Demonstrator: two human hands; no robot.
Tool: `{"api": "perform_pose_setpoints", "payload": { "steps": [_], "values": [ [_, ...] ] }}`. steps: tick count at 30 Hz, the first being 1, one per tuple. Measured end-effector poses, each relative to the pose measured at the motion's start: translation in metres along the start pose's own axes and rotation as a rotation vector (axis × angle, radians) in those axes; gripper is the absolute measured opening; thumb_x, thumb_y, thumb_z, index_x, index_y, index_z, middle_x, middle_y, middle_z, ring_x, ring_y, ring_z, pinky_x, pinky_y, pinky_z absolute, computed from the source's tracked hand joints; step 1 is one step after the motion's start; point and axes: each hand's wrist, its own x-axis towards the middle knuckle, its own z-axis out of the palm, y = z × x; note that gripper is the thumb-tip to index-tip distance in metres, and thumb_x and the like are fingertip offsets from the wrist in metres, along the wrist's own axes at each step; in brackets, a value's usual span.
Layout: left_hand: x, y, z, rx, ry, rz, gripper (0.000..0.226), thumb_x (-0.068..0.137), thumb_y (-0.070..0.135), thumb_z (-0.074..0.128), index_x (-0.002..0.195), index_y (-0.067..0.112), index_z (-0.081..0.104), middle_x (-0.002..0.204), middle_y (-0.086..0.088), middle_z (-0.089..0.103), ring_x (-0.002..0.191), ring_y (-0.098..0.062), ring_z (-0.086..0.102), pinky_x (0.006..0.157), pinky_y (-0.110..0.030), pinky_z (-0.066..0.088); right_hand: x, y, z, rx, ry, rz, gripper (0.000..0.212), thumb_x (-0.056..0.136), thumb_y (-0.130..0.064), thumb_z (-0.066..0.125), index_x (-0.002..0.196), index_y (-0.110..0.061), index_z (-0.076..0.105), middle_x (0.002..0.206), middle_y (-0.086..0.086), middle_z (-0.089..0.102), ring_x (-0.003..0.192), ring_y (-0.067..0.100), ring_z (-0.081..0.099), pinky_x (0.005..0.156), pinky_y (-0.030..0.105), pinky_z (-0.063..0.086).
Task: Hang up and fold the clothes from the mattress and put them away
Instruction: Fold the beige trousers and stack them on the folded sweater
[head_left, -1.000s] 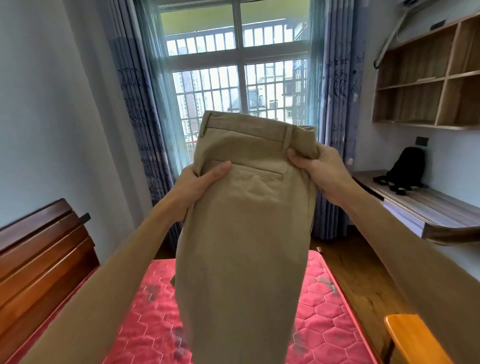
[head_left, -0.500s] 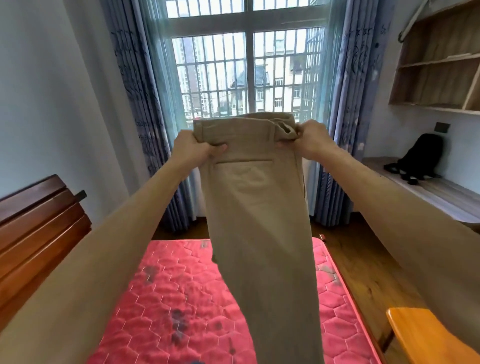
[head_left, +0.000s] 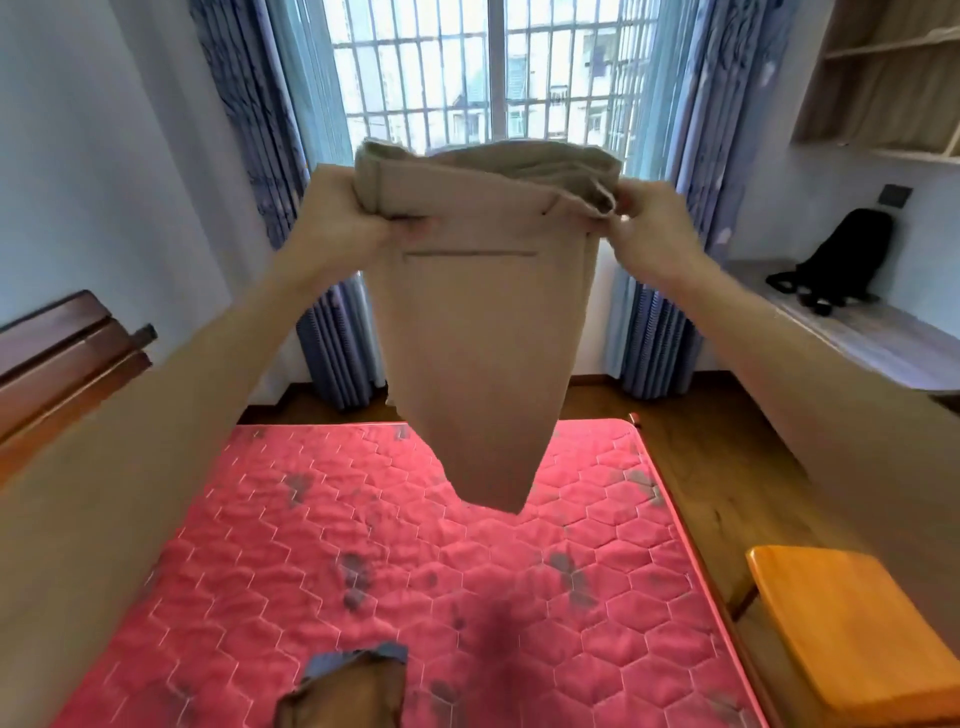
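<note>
Tan trousers hang in the air above the red quilted mattress, held up by the waistband in front of the window. My left hand grips the waistband's left end, fingers curled round the cloth. At the right end, my right hand pinches the waistband near a belt loop. The trouser legs taper down to a point over the mattress and swing free of it. A brown garment with a blue edge lies on the mattress at the bottom of the view.
A dark wooden headboard stands at the left. An orange wooden stool sits to the right of the mattress. A desk with a black bag runs along the right wall under open shelves. Blue curtains frame the barred window.
The view has tilted down and more mattress shows. The trousers' hanging legs have lifted and swung away from me, their ends now in the air. Both hands keep hold of the waistband.
</note>
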Motion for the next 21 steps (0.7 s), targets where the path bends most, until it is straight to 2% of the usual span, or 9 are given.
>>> {"api": "perform_pose_setpoints", "payload": {
  "steps": [2, 4, 7, 10, 13, 16, 18, 19, 21],
  "values": [
    [-0.034, -0.017, 0.003, -0.002, -0.077, -0.056, 0.04, 0.065, 0.002, 0.09, 0.091, 0.025, 0.069, 0.077, 0.023, 0.066, 0.07, 0.017, 0.062, 0.066, -0.005, 0.049, -0.039, 0.013, 0.013, -0.012, -0.058, 0.028, 0.025, 0.092, -0.012, 0.062, 0.113, -0.02, 0.073, 0.107, 0.002, 0.074, 0.102, 0.017, 0.066, 0.091, 0.035, 0.053],
    [-0.077, -0.043, 0.011, -0.019, -0.192, -0.115, 0.036, 0.058, 0.009, 0.095, 0.078, 0.028, 0.071, 0.07, 0.022, 0.066, 0.07, 0.012, 0.061, 0.066, -0.007, 0.048, -0.086, 0.032, 0.029, 0.007, -0.112, 0.035, 0.024, 0.087, -0.009, 0.067, 0.107, -0.02, 0.075, 0.102, 0.003, 0.075, 0.098, 0.02, 0.068, 0.088, 0.04, 0.054],
    [-0.157, -0.091, 0.028, -0.07, -0.338, -0.256, 0.031, 0.047, 0.026, 0.097, 0.064, 0.03, 0.072, 0.071, 0.015, 0.068, 0.072, -0.004, 0.061, 0.067, -0.021, 0.054, -0.176, 0.062, 0.054, 0.016, -0.236, 0.113, 0.016, 0.083, -0.009, 0.069, 0.096, -0.016, 0.075, 0.091, 0.004, 0.073, 0.085, 0.025, 0.068, 0.075, 0.038, 0.053],
    [-0.253, -0.135, 0.053, -0.098, -0.436, -0.444, 0.031, 0.044, 0.02, 0.095, 0.061, 0.03, 0.07, 0.071, 0.007, 0.071, 0.067, -0.009, 0.064, 0.06, -0.027, 0.054, -0.291, 0.091, 0.079, -0.003, -0.374, 0.264, 0.018, 0.08, -0.002, 0.065, 0.093, -0.011, 0.074, 0.089, 0.001, 0.072, 0.084, 0.021, 0.063, 0.074, 0.036, 0.05],
    [-0.37, -0.172, 0.081, -0.106, -0.487, -0.684, 0.037, 0.041, 0.017, 0.097, 0.062, 0.028, 0.068, 0.07, 0.004, 0.071, 0.064, -0.006, 0.061, 0.059, -0.024, 0.05, -0.406, 0.104, 0.096, 0.054, -0.521, 0.465, 0.018, 0.071, -0.017, 0.059, 0.081, -0.027, 0.071, 0.076, -0.01, 0.07, 0.077, 0.007, 0.062, 0.07, 0.027, 0.046],
    [-0.477, -0.193, 0.105, -0.064, -0.558, -0.879, 0.037, 0.04, 0.028, 0.097, 0.064, 0.035, 0.069, 0.071, 0.009, 0.073, 0.063, 0.0, 0.061, 0.059, -0.021, 0.047, -0.506, 0.118, 0.107, 0.065, -0.692, 0.705, 0.036, 0.071, -0.009, 0.062, 0.07, -0.044, 0.066, 0.068, -0.026, 0.066, 0.067, -0.012, 0.053, 0.064, 0.018, 0.042],
    [-0.541, -0.201, 0.119, -0.033, -0.599, -1.018, 0.038, 0.044, 0.012, 0.097, 0.058, 0.032, 0.069, 0.065, 0.006, 0.072, 0.058, 0.002, 0.061, 0.057, -0.019, 0.048, -0.561, 0.12, 0.11, 0.035, -0.836, 0.805, 0.006, 0.077, -0.027, 0.065, 0.075, -0.032, 0.067, 0.07, -0.017, 0.069, 0.072, -0.012, 0.051, 0.065, 0.028, 0.048],
    [-0.568, -0.203, 0.123, -0.018, -0.626, -1.082, 0.04, 0.045, 0.003, 0.095, 0.055, 0.03, 0.068, 0.061, 0.004, 0.071, 0.057, 0.0, 0.062, 0.057, -0.02, 0.051, -0.587, 0.125, 0.111, -0.043, -0.911, 0.812, 0.013, 0.08, -0.035, 0.064, 0.078, -0.023, 0.068, 0.072, -0.01, 0.07, 0.073, -0.008, 0.053, 0.065, 0.03, 0.051],
    [-0.607, -0.202, 0.13, -0.013, -0.683, -1.163, 0.039, 0.046, 0.0, 0.092, 0.054, 0.03, 0.07, 0.059, 0.002, 0.071, 0.058, -0.006, 0.066, 0.062, -0.024, 0.057, -0.641, 0.138, 0.115, -0.144, -1.069, 0.723, 0.026, 0.087, -0.031, 0.061, 0.084, -0.007, 0.071, 0.074, -0.001, 0.072, 0.07, 0.002, 0.061, 0.065, 0.027, 0.054]
  ]
}}
